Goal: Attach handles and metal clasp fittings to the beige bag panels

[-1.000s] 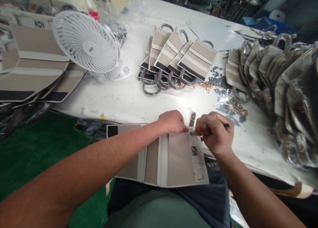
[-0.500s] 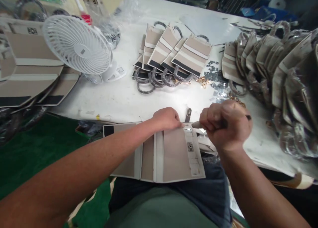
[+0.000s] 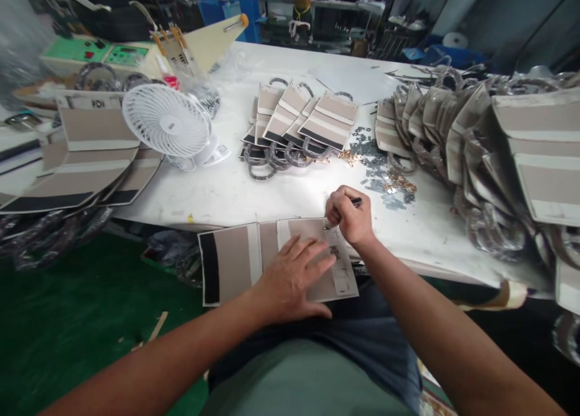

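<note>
A beige bag panel (image 3: 235, 259) with pale strips and a black band lies across my lap, its far edge against the table. My left hand (image 3: 294, 277) rests flat on it, fingers spread. My right hand (image 3: 348, 213) is closed in a fist around a slim hand tool (image 3: 357, 202). Its dark end sticks out above the fist, and its lower end meets the panel's far right corner. Most of the tool is hidden, so its exact kind is unclear. A small square metal fitting (image 3: 334, 253) sits on the pale right-hand strip, just beyond my left fingertips.
Fanned bag panels with wrapped handles (image 3: 333, 117) lie mid-table. Beside them are scattered metal plates (image 3: 378, 165) and gold-coloured fittings (image 3: 403, 183). More bag pieces (image 3: 430, 117) are heaped at right. At left stand a white fan (image 3: 167, 123) and another panel stack (image 3: 99, 126).
My left hand has left the panel's far edge, opened and come down flat on its middle. My right fist has moved left and turned more upright, tool still held. The view has shifted.
</note>
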Demonstrator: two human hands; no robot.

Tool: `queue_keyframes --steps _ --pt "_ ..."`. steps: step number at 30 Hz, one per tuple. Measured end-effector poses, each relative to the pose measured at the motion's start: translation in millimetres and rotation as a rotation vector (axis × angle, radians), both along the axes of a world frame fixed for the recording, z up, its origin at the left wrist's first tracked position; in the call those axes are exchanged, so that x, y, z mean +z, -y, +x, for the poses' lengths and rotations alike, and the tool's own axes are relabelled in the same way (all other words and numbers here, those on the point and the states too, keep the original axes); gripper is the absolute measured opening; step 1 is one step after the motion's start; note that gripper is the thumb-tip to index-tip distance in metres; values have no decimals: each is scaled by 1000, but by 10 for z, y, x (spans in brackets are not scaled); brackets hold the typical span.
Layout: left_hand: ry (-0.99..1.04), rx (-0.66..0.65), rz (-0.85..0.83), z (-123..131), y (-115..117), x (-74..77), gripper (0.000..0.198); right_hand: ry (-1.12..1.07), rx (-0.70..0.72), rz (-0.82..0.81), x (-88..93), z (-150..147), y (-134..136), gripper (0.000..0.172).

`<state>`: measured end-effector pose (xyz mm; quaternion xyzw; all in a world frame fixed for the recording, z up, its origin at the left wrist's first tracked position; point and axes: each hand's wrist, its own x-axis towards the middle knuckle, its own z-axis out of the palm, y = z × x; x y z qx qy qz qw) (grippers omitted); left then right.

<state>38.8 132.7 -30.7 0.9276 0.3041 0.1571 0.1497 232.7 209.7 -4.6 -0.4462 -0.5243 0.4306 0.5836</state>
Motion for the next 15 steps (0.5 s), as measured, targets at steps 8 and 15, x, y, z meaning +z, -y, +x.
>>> queue_keyframes --steps 8,15 --pt "-255 -38 13 151 163 -73 98 -18 17 -1 16 -44 10 40" --pt "-308 -53 25 161 156 -9 96 -94 4 -29 35 -22 74 42"
